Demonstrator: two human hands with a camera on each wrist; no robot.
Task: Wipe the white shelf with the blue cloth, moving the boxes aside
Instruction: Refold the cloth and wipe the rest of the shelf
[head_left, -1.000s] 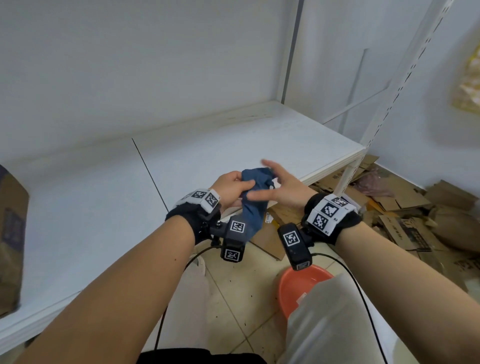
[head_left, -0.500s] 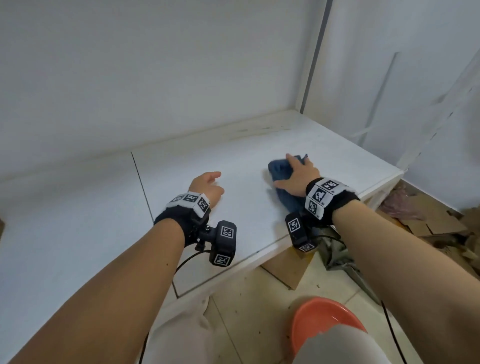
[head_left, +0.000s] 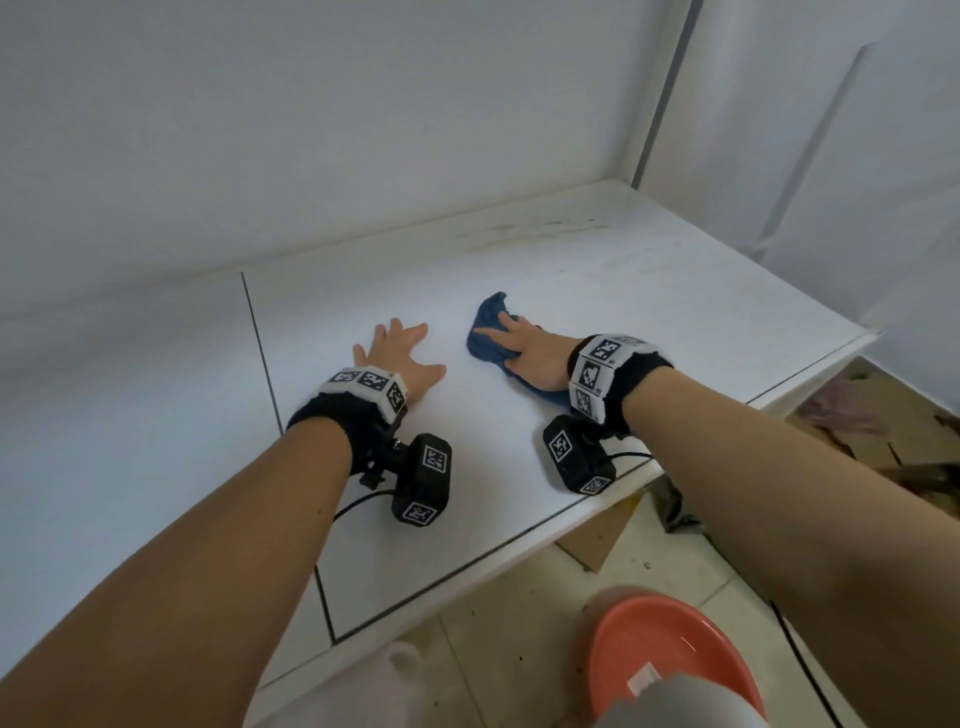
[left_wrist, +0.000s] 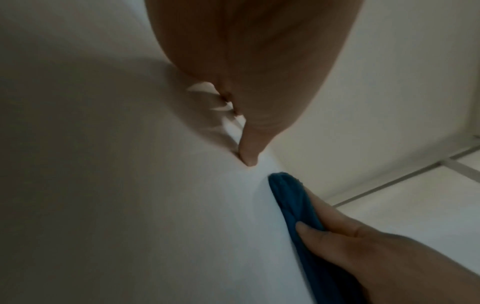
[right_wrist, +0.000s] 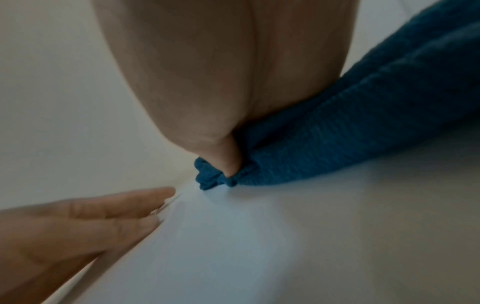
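The blue cloth (head_left: 485, 317) lies bunched on the white shelf (head_left: 649, 291), right of its middle. My right hand (head_left: 524, 348) presses down on the cloth with the fingers stretched out flat over it. In the right wrist view the thumb digs into the cloth (right_wrist: 337, 133). My left hand (head_left: 400, 358) rests flat on the bare shelf just left of the cloth, fingers spread, holding nothing. The left wrist view shows the cloth (left_wrist: 291, 195) under the right hand's fingers (left_wrist: 337, 224). No boxes are in view.
Dark smudges (head_left: 545, 228) mark the back of the shelf near the wall. A seam (head_left: 260, 353) splits the shelf left of my left hand. An orange basin (head_left: 660, 660) stands on the floor below the front edge. Cardboard scraps (head_left: 883, 431) lie at the right.
Both hands held the cloth in the air before the shelf. The right hand then laid it on the shelf and pushed it leftward. The left hand let go and flattened on the shelf.
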